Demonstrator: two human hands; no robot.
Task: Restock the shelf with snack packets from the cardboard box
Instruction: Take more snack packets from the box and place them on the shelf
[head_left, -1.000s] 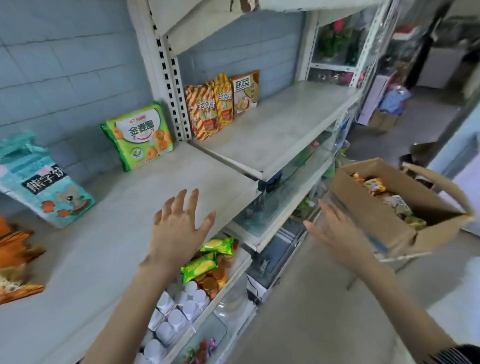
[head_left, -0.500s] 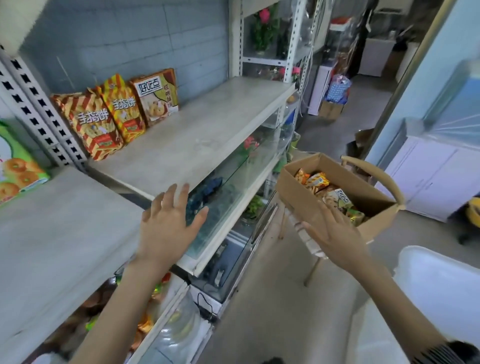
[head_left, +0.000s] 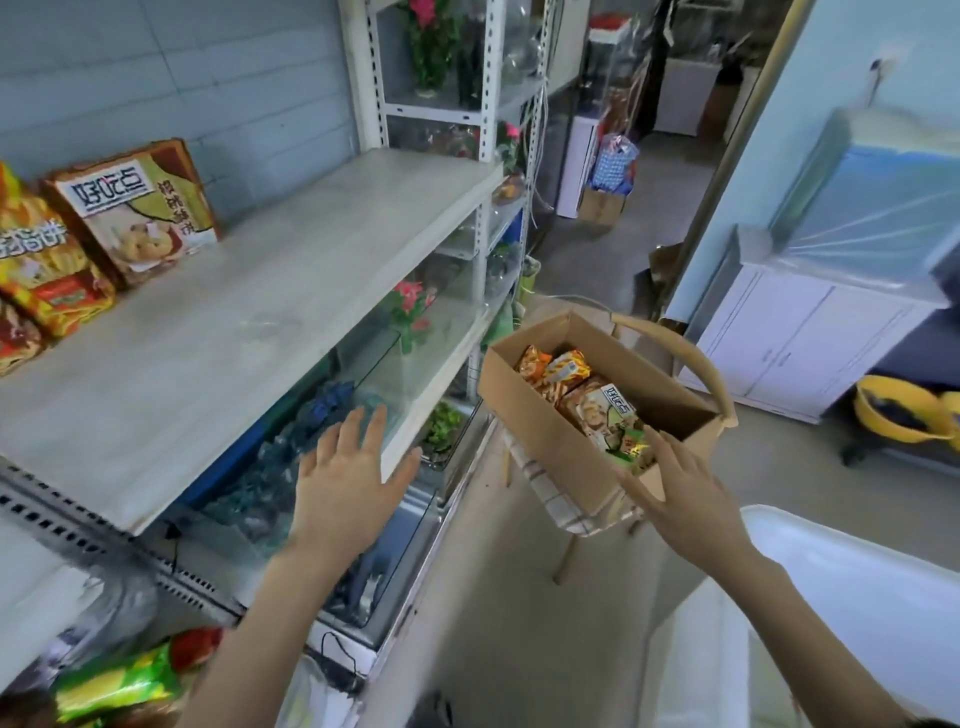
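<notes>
An open cardboard box (head_left: 550, 441) sits on a chair at centre right, holding several snack packets (head_left: 597, 405). My right hand (head_left: 680, 493) hovers at the box's near corner, fingers straight, holding nothing. My left hand (head_left: 348, 483) is spread flat in the air in front of the pale shelf board (head_left: 249, 322), holding nothing. On that shelf at the far left stand a brown cookie packet (head_left: 137, 213) and striped orange packets (head_left: 41, 270).
A wooden chair (head_left: 691, 364) with a checked cushion carries the box. Glass tanks with plants (head_left: 410, 322) fill the lower shelves. A white cabinet (head_left: 810, 332) stands at right, a white bin (head_left: 857, 623) at lower right. Green packets (head_left: 119, 686) lie lower left.
The view has swung right from the left shelf bay toward the box. My right hand has come closer to the box's near corner. Both hands stay empty.
</notes>
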